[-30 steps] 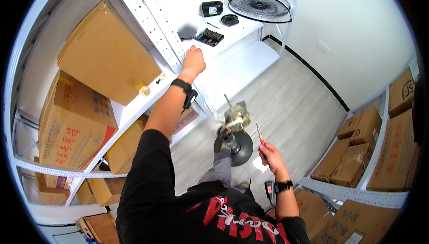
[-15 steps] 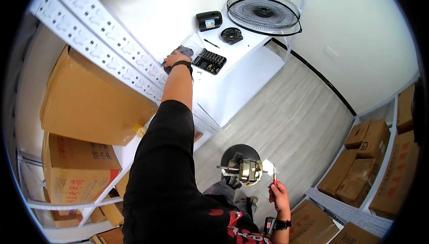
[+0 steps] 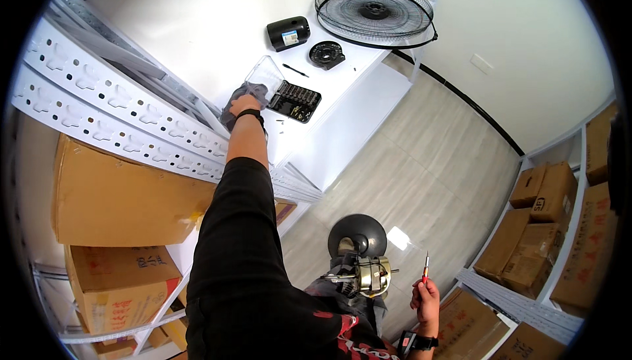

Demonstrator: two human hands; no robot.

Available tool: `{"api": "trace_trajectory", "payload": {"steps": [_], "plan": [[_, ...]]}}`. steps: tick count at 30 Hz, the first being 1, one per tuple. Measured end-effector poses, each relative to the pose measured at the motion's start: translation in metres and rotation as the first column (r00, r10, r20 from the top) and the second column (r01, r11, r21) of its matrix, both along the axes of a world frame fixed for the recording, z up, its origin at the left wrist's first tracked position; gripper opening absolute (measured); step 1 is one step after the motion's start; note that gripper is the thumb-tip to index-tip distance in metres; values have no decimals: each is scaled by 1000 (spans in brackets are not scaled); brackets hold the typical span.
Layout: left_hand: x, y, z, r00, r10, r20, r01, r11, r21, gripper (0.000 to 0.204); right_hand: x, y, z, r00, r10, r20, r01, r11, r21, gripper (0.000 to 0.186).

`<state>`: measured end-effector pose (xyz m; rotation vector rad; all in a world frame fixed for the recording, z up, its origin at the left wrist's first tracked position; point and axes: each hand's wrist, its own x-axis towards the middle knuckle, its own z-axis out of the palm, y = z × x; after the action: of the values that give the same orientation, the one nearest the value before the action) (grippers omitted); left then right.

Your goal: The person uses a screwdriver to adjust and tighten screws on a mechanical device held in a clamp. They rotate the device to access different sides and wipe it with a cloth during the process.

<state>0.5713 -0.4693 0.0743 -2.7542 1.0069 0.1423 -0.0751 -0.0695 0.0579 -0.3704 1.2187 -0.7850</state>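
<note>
My left hand [image 3: 245, 105], at the end of an outstretched arm, is closed on a crumpled grey cloth or bag [image 3: 255, 90] on the white table; its fingertips are partly hidden. Beside the cloth lies an opened screwdriver bit case [image 3: 294, 101] with a clear lid. In my right hand [image 3: 426, 297] a red-handled screwdriver [image 3: 426, 269] points upward, away from any screw. To its left, close to my body, a bare fan motor [image 3: 372, 276] with a metal housing sits above a round dark base [image 3: 359, 233].
On the table [image 3: 336, 90] lie a black motor cover [image 3: 288, 33], a round black part [image 3: 326, 54], a thin black rod [image 3: 295, 70] and a wire fan guard [image 3: 375, 11]. White perforated shelving [image 3: 118, 100] with cardboard boxes [image 3: 131, 192] rises at left; more boxes [image 3: 526, 254] stand at right.
The view has shifted, and the table sits farther left in it. My right hand has moved the screwdriver away from the motor. My left hand stays on the grey cloth.
</note>
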Motion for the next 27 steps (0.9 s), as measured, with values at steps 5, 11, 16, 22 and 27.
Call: {"api": "trace_trajectory", "payload": {"steps": [5, 11, 16, 22, 27], "plan": [[-9, -2, 13, 988, 151, 33, -124, 903, -411, 32, 3, -1, 11, 999, -42, -9, 42, 999, -32, 17], [-16, -12, 116, 980, 191, 57, -71, 604, -794, 27, 4, 0, 14, 998, -68, 1, 68, 994, -86, 19], [-50, -11, 201, 973, 193, 128, 52, 360, -932, 29, 0, -3, 17, 989, -141, 45, 147, 973, -179, 19], [-96, 20, 292, 945, -97, 312, 318, 48, -947, 26, -22, -21, 15, 985, -169, 37, 168, 879, -447, 18], [-216, 97, 357, 716, -356, 600, 469, -391, -792, 16, -50, -53, 91, 992, -38, 124, 110, 752, -650, 49]]}}
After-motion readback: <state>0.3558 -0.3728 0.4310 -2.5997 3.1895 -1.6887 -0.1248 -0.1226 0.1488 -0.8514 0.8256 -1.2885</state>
